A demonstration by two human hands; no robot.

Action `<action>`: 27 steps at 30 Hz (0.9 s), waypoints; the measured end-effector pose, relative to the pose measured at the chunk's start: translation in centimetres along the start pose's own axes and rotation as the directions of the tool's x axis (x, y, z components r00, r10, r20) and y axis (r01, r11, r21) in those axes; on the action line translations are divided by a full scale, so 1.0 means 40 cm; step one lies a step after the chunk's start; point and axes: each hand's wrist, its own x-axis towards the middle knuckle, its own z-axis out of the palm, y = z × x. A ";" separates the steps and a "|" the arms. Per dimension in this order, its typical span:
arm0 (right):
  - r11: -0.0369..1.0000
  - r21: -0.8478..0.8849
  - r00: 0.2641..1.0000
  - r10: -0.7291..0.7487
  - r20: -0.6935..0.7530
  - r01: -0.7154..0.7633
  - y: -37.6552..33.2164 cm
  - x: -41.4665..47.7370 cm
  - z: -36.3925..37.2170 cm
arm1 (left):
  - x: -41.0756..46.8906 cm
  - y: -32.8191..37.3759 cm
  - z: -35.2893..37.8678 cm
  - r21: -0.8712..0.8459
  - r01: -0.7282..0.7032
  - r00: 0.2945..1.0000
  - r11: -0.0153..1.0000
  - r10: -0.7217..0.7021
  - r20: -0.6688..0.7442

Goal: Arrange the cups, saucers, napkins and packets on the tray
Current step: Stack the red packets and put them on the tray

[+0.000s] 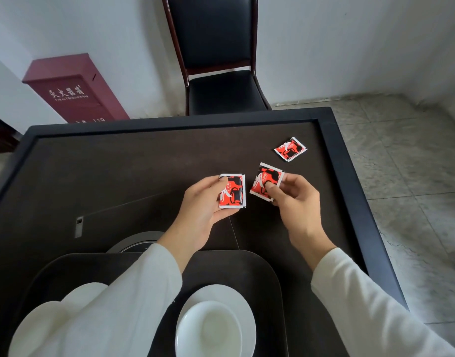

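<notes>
My left hand point(200, 202) holds a red, black and white packet point(233, 191) between thumb and fingers above the dark table. A second, tilted packet point(265, 180) is pinched by my right hand point(296, 199) just to its right. A third packet point(290, 149) lies flat on the table farther right. Close to me sits a dark tray point(257, 269). On it a white cup point(208, 328) stands on a white saucer point(236, 297). Another white saucer point(41, 323) shows at the tray's left, partly hidden by my left sleeve.
The dark table point(118, 171) has a raised black rim and a round inset point(133, 243) behind the tray. A black chair point(221, 91) stands at the far edge, with a red fire-extinguisher box point(74, 91) by the wall at the left. Grey tiled floor lies to the right.
</notes>
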 end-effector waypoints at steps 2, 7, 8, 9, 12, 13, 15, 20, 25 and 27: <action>0.995 0.098 0.999 0.002 0.034 -0.005 -0.019 -0.005 -0.004 | 0.000 -0.004 0.001 0.005 0.003 1.000 1.000 -0.003 -0.005; 0.996 0.090 0.983 -0.029 0.179 0.013 -0.046 -0.022 -0.011 | -0.003 -0.007 0.011 -0.003 0.019 0.997 1.000 -0.018 0.076; 0.998 0.054 0.977 -0.032 0.212 0.021 -0.047 -0.025 -0.012 | -0.005 -0.007 0.015 -0.002 0.015 0.994 1.000 -0.015 0.109; 0.999 0.006 0.971 -0.039 0.236 0.039 -0.047 -0.028 -0.013 | -0.008 -0.007 0.021 0.002 0.008 0.991 1.000 -0.008 0.136; 0.982 -0.161 0.966 -0.058 0.252 0.101 -0.049 -0.030 -0.017 | -0.012 -0.008 0.043 0.034 -0.026 0.986 0.999 0.020 0.167; 0.970 -0.212 0.967 -0.065 0.246 0.120 -0.050 -0.028 -0.021 | -0.013 -0.007 0.050 0.051 -0.035 0.986 0.998 0.026 0.162; 0.942 -0.299 0.968 -0.084 0.238 0.155 -0.053 -0.022 -0.028 | -0.010 -0.007 0.064 0.085 -0.051 0.988 0.995 0.037 0.152; 0.866 -0.449 0.957 -0.101 0.272 0.219 -0.072 0.030 -0.060 | 0.009 -0.008 0.081 0.112 -0.052 0.991 0.992 0.037 0.132; 0.606 -0.711 0.934 -0.250 0.255 0.357 -0.111 0.174 -0.096 | 0.039 -0.024 0.086 0.148 -0.053 0.990 0.988 0.033 0.135; 0.483 -0.775 0.912 -0.257 0.319 0.407 -0.122 0.224 -0.101 | 0.049 -0.027 0.088 0.165 -0.051 0.991 0.985 0.030 0.131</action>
